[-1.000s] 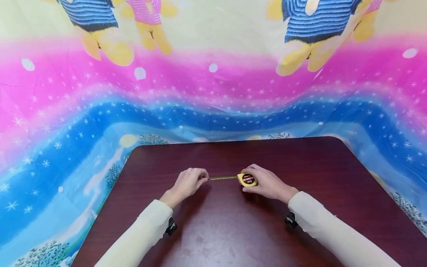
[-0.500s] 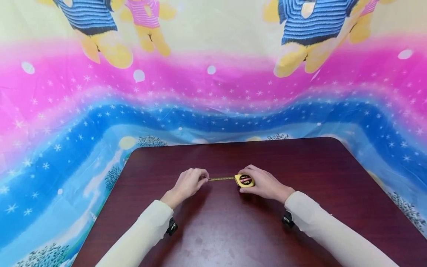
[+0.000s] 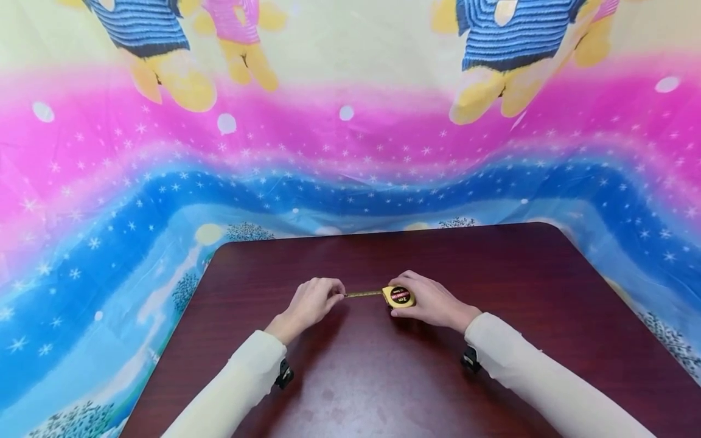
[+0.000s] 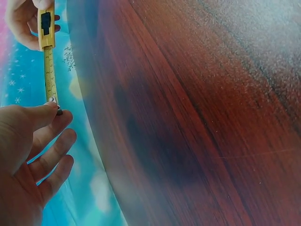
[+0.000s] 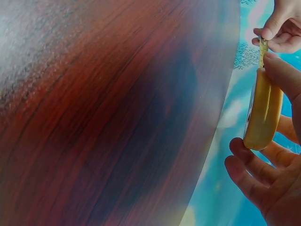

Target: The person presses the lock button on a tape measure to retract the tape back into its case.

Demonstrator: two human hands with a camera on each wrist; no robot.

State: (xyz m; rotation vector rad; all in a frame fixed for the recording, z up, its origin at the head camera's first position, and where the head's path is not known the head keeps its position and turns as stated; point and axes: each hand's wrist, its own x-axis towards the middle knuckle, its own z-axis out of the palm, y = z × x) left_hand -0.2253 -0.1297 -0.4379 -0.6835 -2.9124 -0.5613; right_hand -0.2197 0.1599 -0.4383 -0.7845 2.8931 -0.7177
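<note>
A yellow tape measure with a dark round label reading 2m is held above the table by my right hand, fingers and thumb around its case. A short length of yellow blade stretches from the case toward my left hand. In the left wrist view, thumb and index finger pinch the metal hook at the blade's end, while the other fingers are loosely bent. The black lock button shows on the case there. From the right wrist, the case's smooth yellow back faces the camera.
A dark red-brown wooden table with rounded far corners lies beneath both hands. Behind it hangs a patterned curtain in pink and blue, close to the table's far edge. Black wrist cameras sit on the cuffs.
My right hand has moved a little to the left with the tape measure, so the exposed blade is shorter. The left hand keeps its pinch almost in place.
</note>
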